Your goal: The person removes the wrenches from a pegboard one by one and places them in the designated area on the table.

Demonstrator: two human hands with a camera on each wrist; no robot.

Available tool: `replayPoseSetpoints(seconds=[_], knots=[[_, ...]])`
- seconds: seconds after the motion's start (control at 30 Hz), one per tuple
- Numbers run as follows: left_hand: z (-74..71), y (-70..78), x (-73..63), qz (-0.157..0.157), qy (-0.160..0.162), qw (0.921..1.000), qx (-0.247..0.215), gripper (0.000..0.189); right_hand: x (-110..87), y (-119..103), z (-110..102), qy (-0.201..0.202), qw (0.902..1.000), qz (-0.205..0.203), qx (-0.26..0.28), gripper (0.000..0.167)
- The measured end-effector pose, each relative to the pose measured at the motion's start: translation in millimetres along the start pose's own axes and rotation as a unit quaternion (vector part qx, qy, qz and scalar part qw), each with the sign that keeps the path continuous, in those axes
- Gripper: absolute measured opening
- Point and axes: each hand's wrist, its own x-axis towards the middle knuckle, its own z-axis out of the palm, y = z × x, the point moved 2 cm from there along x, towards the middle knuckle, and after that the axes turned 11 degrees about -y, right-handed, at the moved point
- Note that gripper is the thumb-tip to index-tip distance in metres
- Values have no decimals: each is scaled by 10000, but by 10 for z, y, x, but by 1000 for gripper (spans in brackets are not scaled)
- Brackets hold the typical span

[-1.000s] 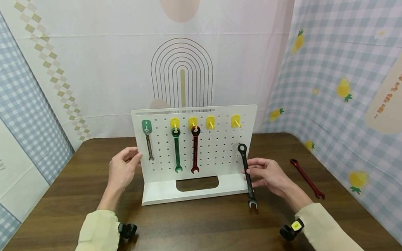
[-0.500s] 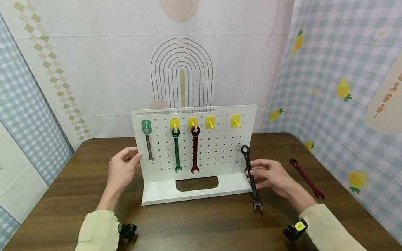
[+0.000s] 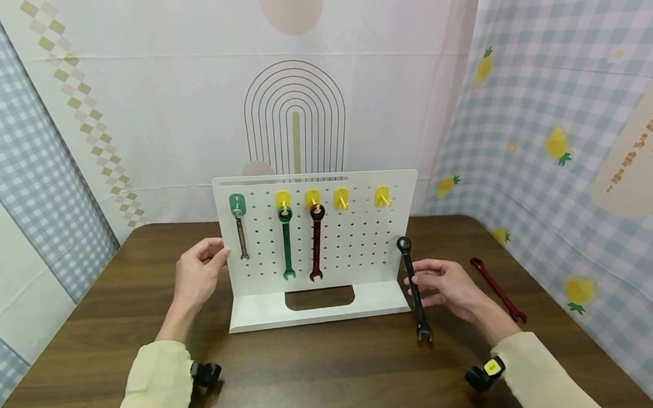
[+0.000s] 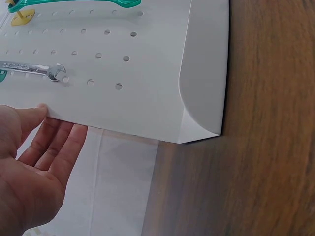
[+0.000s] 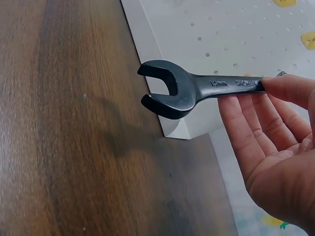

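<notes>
Head view: printed cloth backdrop on the far side, brown wood table in front of it. White pegboard stands upright mid-table, its base plate pointing near. Left hand pinches the pegboard's left edge, thumb on the near face, fingers behind. Right hand grips the black wrench mid-shaft, thumb against fingers. Wrench is at the pegboard's right edge, near side, off any hook; ring end up, forked end down, slight tilt. Can't tell if it touches the board. Dark-red wrench hangs mid-board. Red wrench lies on the table, far right of the right hand. Green wrench hangs left of the dark-red one; small silver wrench hangs leftmost, on a green hook. Two bare yellow hooks on the right.
</notes>
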Motion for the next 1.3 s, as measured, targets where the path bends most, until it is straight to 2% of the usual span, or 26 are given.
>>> replayPoseSetpoints(seconds=[0.23, 0.6, 1.07, 1.3], knots=[[0, -1, 4, 30, 12, 10000, 35, 24, -34, 8, -46, -4, 10000, -15, -62, 35], [-2, -5, 0, 44, 10, 10000, 79, 25, -65, 27, -100, 36, 10000, -19, -38, 15], [-4, -10, 3, 20, -24, 10000, 92, 26, -146, 89, -210, 152, 9999, 20, -43, 30], [-6, 0, -6, -11, -44, 10000, 72, 27, -201, 107, -253, 166, 9998, 76, -79, 21]])
